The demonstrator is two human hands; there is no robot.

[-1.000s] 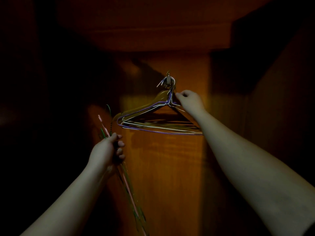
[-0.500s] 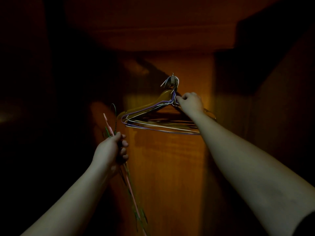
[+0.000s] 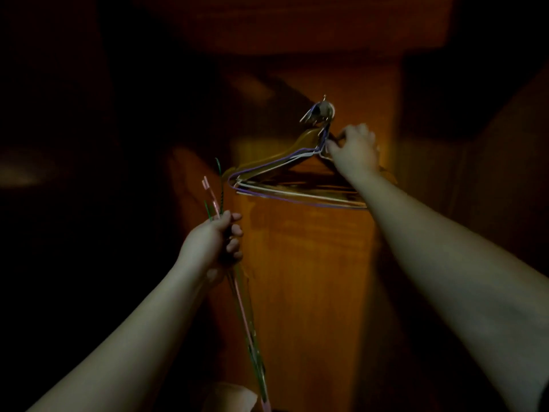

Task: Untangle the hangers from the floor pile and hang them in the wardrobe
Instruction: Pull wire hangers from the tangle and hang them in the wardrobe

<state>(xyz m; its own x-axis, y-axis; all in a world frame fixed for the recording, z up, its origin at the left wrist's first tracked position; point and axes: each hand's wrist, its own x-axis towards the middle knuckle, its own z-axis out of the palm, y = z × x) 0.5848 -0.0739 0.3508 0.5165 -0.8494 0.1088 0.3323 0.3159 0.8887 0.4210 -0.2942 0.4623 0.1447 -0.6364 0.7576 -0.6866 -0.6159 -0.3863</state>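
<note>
Fingers of the right hand (image 3: pixel 353 150) curl round the necks of the hung hangers (image 3: pixel 285 185), pinching just below where their hooks bunch on the wardrobe peg (image 3: pixel 322 110). Which wire is actually pinched: cannot tell, too dim and blurred.

Left hand (image 3: pixel 214 242) clenched round a bundle of loose hangers (image 3: pixel 246 310), pink and green wire, held nearly upright, hook ends poking up past the thumb, long ends trailing down toward the bottom of the view.

Hung set: one wooden hanger plus several white and purple wire ones, fanned out to the left of the peg against the wooden back panel (image 3: pixel 312 278).

Risks, as judged from here:
- Peg looks crowded; tugging at the necks could lift a neighbouring hook off and drop several.
- Bundle's hook ends sit near the lower corner of the hung set; raising the bundle could snag and re-tangle them.
- Low light makes seating a hook a matter of feel.
</note>
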